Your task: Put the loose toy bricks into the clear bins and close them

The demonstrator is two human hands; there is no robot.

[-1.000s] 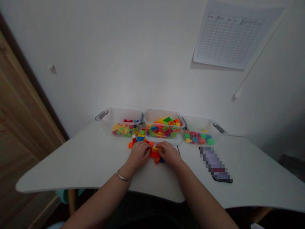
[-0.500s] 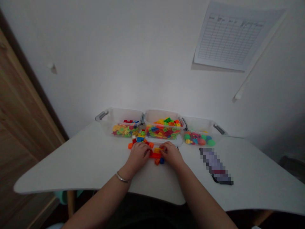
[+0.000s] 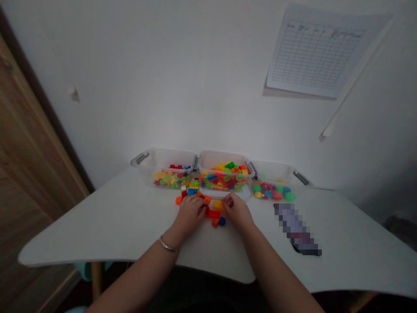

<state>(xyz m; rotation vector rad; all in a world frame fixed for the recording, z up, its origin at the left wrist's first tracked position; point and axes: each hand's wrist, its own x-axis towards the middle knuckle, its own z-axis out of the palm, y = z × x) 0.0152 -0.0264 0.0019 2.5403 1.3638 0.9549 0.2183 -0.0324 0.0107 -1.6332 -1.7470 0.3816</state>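
Observation:
My left hand (image 3: pixel 190 214) is closed at the left end of a long red toy brick (image 3: pixel 214 214), its fingertips partly hidden behind the hand. A yellow-orange brick (image 3: pixel 218 205) is pinched between the thumb and fingers of my right hand (image 3: pixel 237 211), just above and behind the red one. In front of the red brick lie a small orange brick (image 3: pixel 215 222) and a dark blue brick (image 3: pixel 222 221). Beyond my left hand are several orange and red pieces and a small stack of blue, yellow and green bricks (image 3: pixel 193 188).
Three clear plastic bins stand along the wall: the left bin (image 3: pixel 169 155), the middle bin (image 3: pixel 224 158) and the right bin (image 3: pixel 273 168), each with colourful pieces. A pixelated phone-shaped object (image 3: pixel 297 229) lies at right on the white table (image 3: pixel 130 230). A printed sheet (image 3: pixel 316 56) hangs above.
My right hand has drawn the yellow-orange brick slightly up and away from the red brick, so more of the red one shows. My left hand has barely moved.

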